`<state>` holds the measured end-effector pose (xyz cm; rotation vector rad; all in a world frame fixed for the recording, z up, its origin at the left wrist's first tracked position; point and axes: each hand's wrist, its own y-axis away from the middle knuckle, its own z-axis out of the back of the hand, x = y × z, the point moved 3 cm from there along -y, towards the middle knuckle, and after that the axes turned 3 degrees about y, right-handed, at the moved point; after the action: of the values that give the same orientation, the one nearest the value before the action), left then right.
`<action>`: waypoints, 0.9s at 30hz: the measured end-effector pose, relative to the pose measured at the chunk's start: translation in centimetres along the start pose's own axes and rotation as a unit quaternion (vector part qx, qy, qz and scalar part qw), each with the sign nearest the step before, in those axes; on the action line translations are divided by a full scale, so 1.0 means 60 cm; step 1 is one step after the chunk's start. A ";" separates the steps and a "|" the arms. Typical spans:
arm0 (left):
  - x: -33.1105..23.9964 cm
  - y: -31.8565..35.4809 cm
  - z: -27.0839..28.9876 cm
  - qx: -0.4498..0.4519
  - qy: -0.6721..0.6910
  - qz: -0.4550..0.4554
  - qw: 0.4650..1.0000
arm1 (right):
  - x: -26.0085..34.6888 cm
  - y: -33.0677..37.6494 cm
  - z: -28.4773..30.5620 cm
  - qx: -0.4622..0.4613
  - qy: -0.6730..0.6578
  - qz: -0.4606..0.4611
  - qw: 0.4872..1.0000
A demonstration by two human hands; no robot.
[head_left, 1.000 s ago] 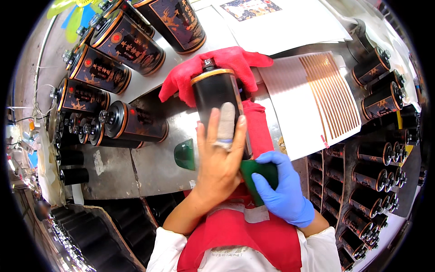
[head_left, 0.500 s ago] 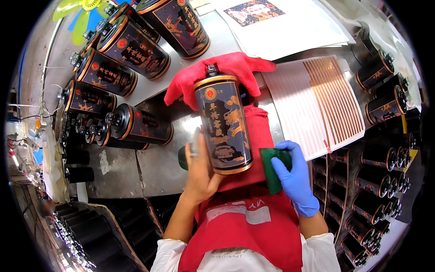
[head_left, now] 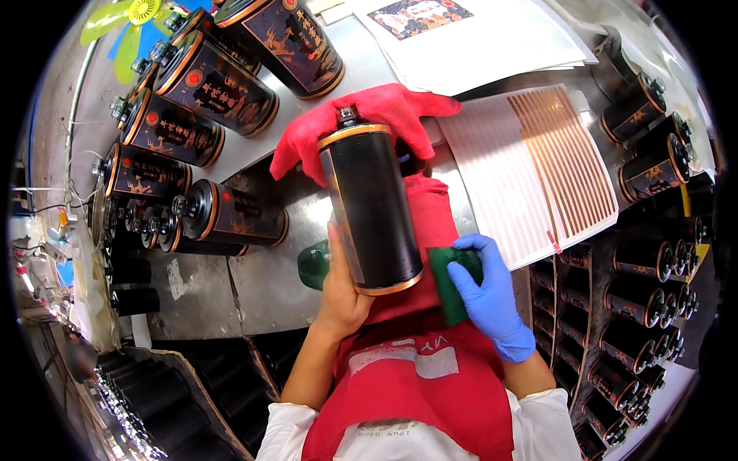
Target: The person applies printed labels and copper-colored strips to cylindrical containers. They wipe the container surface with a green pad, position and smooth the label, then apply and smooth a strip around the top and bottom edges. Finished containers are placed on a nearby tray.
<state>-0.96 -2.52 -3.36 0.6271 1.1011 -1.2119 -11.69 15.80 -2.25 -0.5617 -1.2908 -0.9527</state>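
A black cylindrical bottle (head_left: 376,215) with copper-coloured rims and a clear neck stopper lies tilted on red cloth, its plain dark side facing up. My bare left hand (head_left: 344,296) grips its lower left side; some of the fingers are hidden behind it. In a blue glove, my right hand (head_left: 486,296) pinches a flat green squeegee-like piece (head_left: 452,284) beside the bottle's lower right. Under the bottle's neck a red towel (head_left: 384,115) is bunched up, and more red cloth (head_left: 432,223) runs down to my lap. Left of my left hand sits a dark green rounded object (head_left: 313,265).
Several decorated black bottles (head_left: 219,84) stand at the left on the metal table (head_left: 192,288). A sheet of gold-striped decals (head_left: 538,165) lies at the right, with white printed sheets (head_left: 477,46) behind it. Racks of bottles (head_left: 638,300) fill the lower right. A fan (head_left: 138,23) is at the upper left.
The bottle has been turned about its length, so its decorated face has rolled away and the plain black side shows. My right hand has shifted slightly left with the green piece.
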 end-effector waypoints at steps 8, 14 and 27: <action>-0.119 -0.057 -0.026 0.052 -0.415 -0.093 0.904 | 0.073 0.018 -0.027 0.067 0.029 0.045 0.996; -0.017 0.003 -0.003 -0.023 0.029 0.062 0.997 | 0.007 -0.001 -0.012 0.033 0.010 0.023 0.999; -0.055 -0.020 -0.004 -0.013 -0.076 -0.027 0.997 | 0.037 0.007 -0.028 0.045 -0.025 0.046 0.998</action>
<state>-2.08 -1.29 -0.28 0.4797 1.0093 -1.2692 -10.43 14.09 -0.45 -0.5740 -1.3340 -0.8050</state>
